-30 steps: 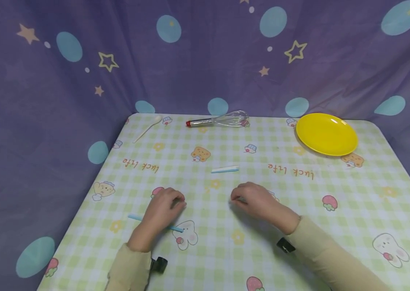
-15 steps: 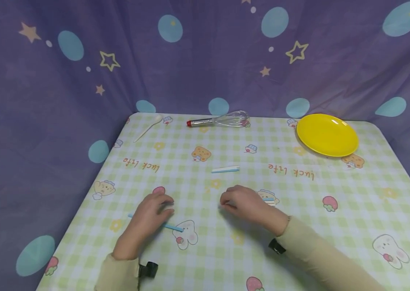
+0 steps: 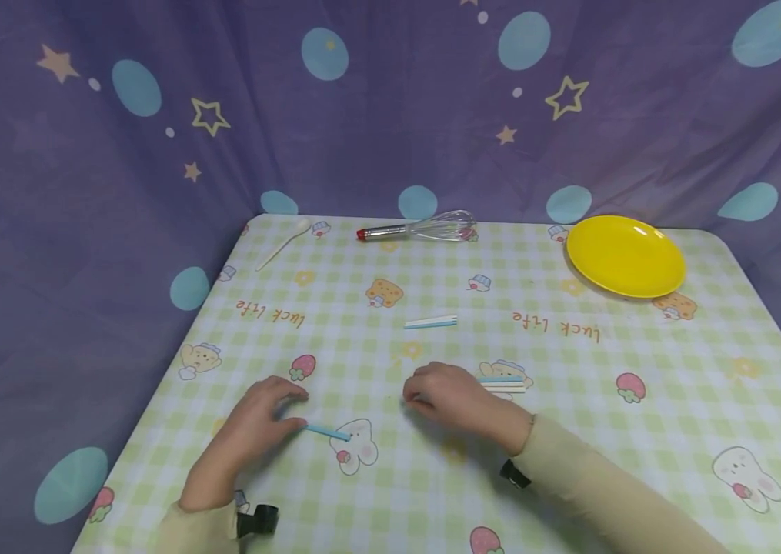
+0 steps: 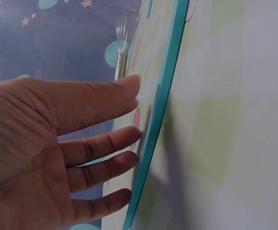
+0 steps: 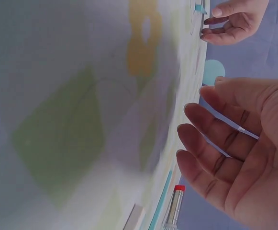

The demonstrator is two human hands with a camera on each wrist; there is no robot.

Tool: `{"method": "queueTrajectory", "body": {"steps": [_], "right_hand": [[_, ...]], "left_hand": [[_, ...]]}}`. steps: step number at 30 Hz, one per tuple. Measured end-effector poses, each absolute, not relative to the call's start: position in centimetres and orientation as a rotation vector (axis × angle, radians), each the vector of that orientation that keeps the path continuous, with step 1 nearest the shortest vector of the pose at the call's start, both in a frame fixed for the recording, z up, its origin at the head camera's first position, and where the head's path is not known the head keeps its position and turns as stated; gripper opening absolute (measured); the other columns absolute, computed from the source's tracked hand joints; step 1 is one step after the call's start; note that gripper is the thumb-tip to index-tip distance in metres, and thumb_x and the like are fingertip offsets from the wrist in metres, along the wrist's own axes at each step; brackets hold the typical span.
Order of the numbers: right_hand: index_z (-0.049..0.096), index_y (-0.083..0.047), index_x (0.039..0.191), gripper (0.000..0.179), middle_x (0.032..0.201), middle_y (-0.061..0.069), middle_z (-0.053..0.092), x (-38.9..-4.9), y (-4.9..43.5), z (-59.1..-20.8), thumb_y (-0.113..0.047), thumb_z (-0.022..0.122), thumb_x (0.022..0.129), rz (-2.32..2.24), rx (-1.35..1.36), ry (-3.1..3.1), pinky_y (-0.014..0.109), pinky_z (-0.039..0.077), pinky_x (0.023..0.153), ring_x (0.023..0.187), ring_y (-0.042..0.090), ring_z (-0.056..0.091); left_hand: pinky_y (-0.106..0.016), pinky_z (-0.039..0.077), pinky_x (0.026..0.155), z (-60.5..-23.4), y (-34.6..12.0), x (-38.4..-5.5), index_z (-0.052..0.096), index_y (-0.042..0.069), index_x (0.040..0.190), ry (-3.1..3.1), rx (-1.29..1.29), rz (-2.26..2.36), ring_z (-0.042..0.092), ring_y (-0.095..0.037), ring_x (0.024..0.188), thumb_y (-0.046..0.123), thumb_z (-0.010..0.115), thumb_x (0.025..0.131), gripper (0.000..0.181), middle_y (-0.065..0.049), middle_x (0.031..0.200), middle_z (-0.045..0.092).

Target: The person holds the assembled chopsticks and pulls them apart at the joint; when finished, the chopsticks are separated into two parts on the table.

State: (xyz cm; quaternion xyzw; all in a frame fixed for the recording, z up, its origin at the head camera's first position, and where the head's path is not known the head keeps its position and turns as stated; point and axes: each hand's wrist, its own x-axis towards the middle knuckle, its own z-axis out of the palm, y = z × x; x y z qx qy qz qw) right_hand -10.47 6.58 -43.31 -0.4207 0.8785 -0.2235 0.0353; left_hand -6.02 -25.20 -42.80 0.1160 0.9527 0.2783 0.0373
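Note:
A thin blue stick [image 3: 326,432] lies on the checked tablecloth, its left part covered by my left hand [image 3: 251,423]. That hand hovers over it with thumb and fingers spread, gripping nothing. In the left wrist view the blue stick [image 4: 159,115] runs just past the fingertips; whether they touch it I cannot tell. My right hand [image 3: 447,396] is held low over the cloth, fingers loosely bent. Nothing sits between those fingers in the right wrist view. Right behind it lie blue and white sticks [image 3: 504,384], partly hidden by the hand. Another blue-and-white group of sticks [image 3: 430,322] lies farther back.
At the back edge of the table lies a whisk [image 3: 418,229] with a red-tipped handle. A white long-handled spoon [image 3: 282,245] is at the back left, and a yellow plate [image 3: 625,258] at the back right. A purple curtain [image 3: 376,115] hangs behind the table.
Both hands have moved left and slightly toward me. The left one has slid along above the blue stick and spread its fingers. The sticks behind the right hand have come into view.

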Motion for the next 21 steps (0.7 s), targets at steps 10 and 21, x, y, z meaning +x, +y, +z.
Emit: {"method": "queueTrajectory", "body": {"steps": [10, 21], "right_hand": [[0.071, -0.013, 0.086, 0.002, 0.085, -0.005, 0.066, -10.2, 5.8, -43.6, -0.013, 0.072, 0.088, -0.685, -1.32, 2.651, 0.027, 0.049, 0.074, 0.079, 0.011, 0.059], [0.072, -0.019, 0.088, 0.006, 0.086, -0.007, 0.066, -9.9, 5.4, -43.8, -0.012, 0.072, 0.088, -0.688, -1.254, 2.619, 0.028, 0.049, 0.075, 0.08, 0.01, 0.058]], "left_hand": [[-0.044, 0.042, 0.083, -42.9, -25.5, -5.5, 0.07, 0.013, 0.09, 2.901, 0.281, 0.776, 0.051, -0.023, 0.091, 0.005, 0.083, 0.071, 0.024, -0.002, 0.097, 0.059], [-0.042, 0.04, 0.078, -42.9, -25.2, -5.5, 0.067, 0.015, 0.083, 2.907, 0.186, 0.683, 0.048, -0.021, 0.086, 0.003, 0.081, 0.074, 0.021, 0.001, 0.089, 0.056]]}}
